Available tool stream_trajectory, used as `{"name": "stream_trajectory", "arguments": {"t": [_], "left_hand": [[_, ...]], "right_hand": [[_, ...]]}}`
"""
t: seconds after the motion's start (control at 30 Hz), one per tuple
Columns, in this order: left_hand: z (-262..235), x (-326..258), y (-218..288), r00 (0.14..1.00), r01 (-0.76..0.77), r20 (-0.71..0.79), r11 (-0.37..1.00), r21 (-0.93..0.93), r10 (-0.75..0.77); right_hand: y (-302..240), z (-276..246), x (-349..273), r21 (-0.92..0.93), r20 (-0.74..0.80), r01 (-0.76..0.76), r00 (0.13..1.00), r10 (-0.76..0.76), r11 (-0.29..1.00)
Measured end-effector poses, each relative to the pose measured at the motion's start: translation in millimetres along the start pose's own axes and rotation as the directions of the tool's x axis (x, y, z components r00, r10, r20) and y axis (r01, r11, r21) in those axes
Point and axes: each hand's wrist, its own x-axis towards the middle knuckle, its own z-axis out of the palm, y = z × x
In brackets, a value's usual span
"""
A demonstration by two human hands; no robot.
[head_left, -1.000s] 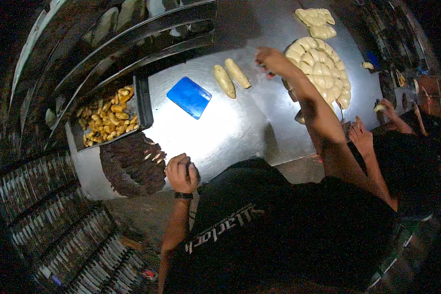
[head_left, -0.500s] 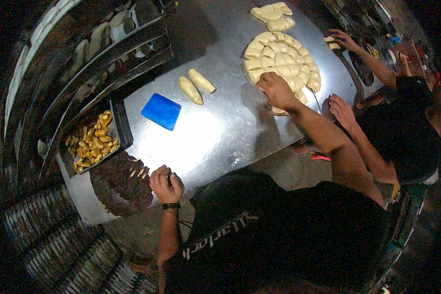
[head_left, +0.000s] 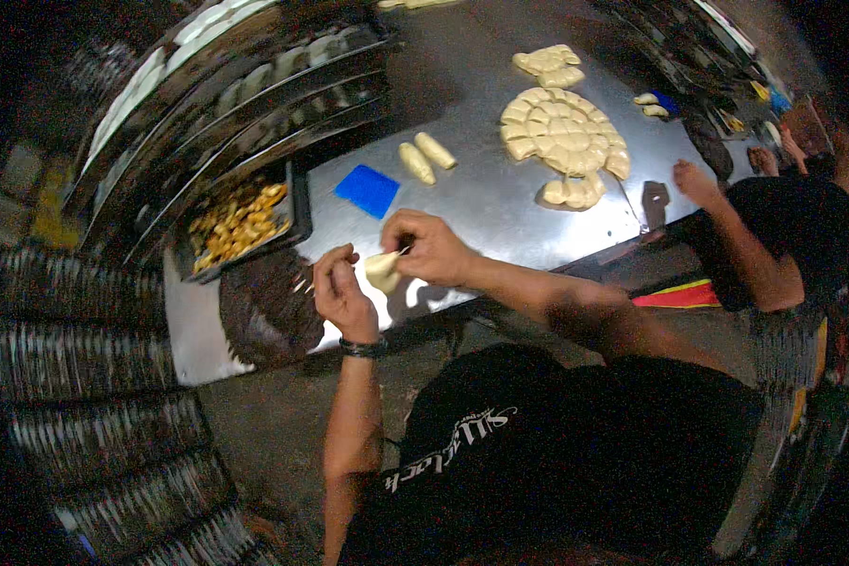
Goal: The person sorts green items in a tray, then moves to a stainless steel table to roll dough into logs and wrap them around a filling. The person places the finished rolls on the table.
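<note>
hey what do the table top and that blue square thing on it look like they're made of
The table top looks like bare metal, probably stainless steel: grey, smooth, with a dull sheen and soft reflections. The blue square looks like plastic: flat, thin, evenly coloured and matte, with rounded corners. Its look alone can't rule out silicone.

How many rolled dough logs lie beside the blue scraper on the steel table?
2: one dough log nearer the blue scraper, the other dough log just right of it, side by side. None looks hidden.
</note>
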Motion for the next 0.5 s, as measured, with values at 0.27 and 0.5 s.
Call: {"name": "stream_trajectory", "arguments": {"t": [0.27,0.5], "left_hand": [[-110.4,-8.3,86.2,0.835,-0.222,-0.509,0.974,0.031,0.207],[-176.7,-88.0,153.0,0.764,-0.12,-0.622,0.986,0.119,0.168]], "right_hand": [[-121.2,174.5,11.8,0.174,-0.339,0.361,0.895,-0.289,0.916],[-160.9,205.0,-36.6,0.596,0.116,-0.246,0.968,0.221,0.765]]}}
